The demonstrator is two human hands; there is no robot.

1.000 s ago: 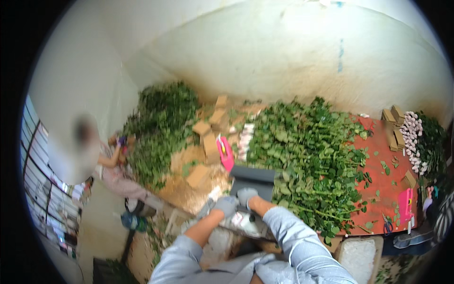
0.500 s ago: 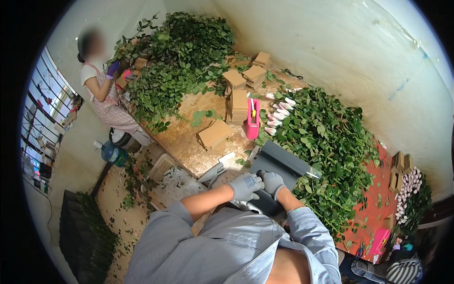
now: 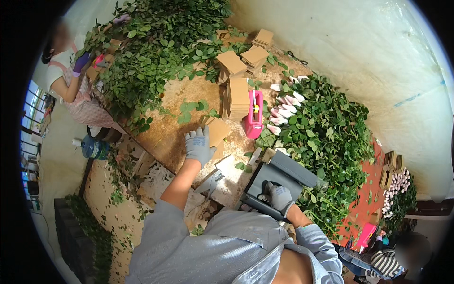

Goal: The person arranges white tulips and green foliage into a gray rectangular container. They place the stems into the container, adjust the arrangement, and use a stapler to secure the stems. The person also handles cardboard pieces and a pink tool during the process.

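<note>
My left hand [image 3: 198,144], in a grey glove, reaches onto a tan cardboard sheet [image 3: 218,128] on the worn table, fingers spread at its near edge. My right hand [image 3: 279,196], also gloved, is inside a dark grey tray-like device [image 3: 293,184] at the table's front edge, fingers curled; what they hold is hidden. A pink tape dispenser [image 3: 253,123] stands beside stacked cardboard [image 3: 236,102]. Pink-and-white wrapped rose heads [image 3: 283,113] lie to the right with a heap of leafy stems [image 3: 321,146].
A co-worker in a pink apron [image 3: 80,99] works at leafy stems [image 3: 156,52] on the left. Another person in stripes [image 3: 385,262] is at lower right by a red table section [image 3: 357,210]. A water jug [image 3: 94,147], scissors [image 3: 297,57] and a wall [image 3: 359,42] are in view.
My left hand has left my right hand and moved up-left onto the cardboard. My right hand remains at the grey device, a little lower. The view has swung round and downward.
</note>
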